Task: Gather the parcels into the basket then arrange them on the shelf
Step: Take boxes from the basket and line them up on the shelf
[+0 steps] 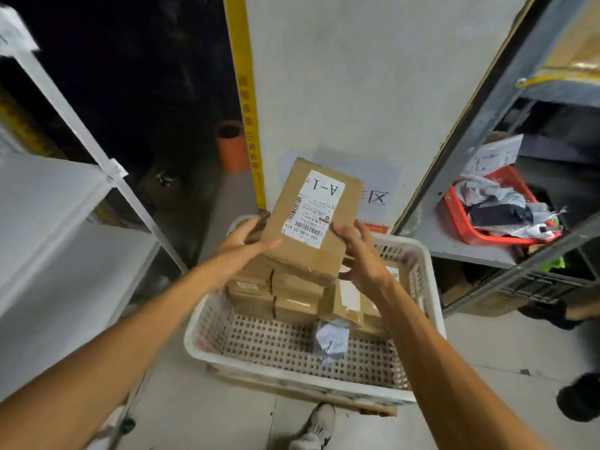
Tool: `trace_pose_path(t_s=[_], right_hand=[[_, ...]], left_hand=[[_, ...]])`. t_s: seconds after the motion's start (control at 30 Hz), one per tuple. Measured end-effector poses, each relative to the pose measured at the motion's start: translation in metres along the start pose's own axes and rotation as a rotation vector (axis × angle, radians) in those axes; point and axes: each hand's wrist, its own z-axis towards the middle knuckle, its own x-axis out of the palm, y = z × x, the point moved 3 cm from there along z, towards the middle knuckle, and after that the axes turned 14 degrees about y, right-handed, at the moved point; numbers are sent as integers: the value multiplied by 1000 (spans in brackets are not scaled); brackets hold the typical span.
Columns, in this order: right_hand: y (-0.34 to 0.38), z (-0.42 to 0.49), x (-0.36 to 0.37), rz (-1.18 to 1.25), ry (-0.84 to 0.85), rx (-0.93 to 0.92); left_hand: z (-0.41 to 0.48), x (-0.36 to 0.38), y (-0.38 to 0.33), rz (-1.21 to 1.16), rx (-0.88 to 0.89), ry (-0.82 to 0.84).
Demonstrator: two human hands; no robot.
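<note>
between grey shelves (48, 196), over a white basket (292, 381), left hand (246, 245) and right hand (360, 254) grip the parcel (311, 222) by opposite sides.

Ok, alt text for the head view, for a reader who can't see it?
The left hand and right hand grip a cardboard parcel labelled A-1 by its sides, over a white basket on the floor. More parcels are stacked at the basket's far end; a red tray of bags sits on the right shelf.

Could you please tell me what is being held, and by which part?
A labelled cardboard box: the left hand grips its left side, the right hand its right side, at the end nearest the person.
</note>
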Motion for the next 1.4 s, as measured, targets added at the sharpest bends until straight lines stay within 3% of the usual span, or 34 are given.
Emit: trace_pose_path(t_s=[0.1,0.17,0.23,0.4,0.57,0.67,0.83,0.97,1.13,1.3,1.4], right_hand=[[11,1,37,32,84,-66],[12,-2,59,59,138,-83],[10,-7,75,43,174,-85],[0,-18,98,-56,220,-8],[14,-27,96,-83,77,-42],[22,-25,102,-293,36,-58],[35,-16,136,-526,233,-168],[33,3,141,-410,246,-67],[26,39,158,-368,455,84],[27,82,190,-292,534,32],[34,99,227,-179,632,-30]], left_hand=[[-31,4,0,-248,-88,18],[-43,12,-4,-353,-51,52],[-49,15,-10,-414,21,-16],[-72,-7,-9,-382,70,-156],[-102,-56,-6,-318,74,-209],[-118,-75,-8,-286,73,-263],[-136,-89,-7,-171,11,-212],[-143,-114,-11,-118,-15,-266],[-155,-144,-15,-84,14,-403],[-169,-163,-21,-241,215,-560],[-175,-161,-21,-288,176,-480]])
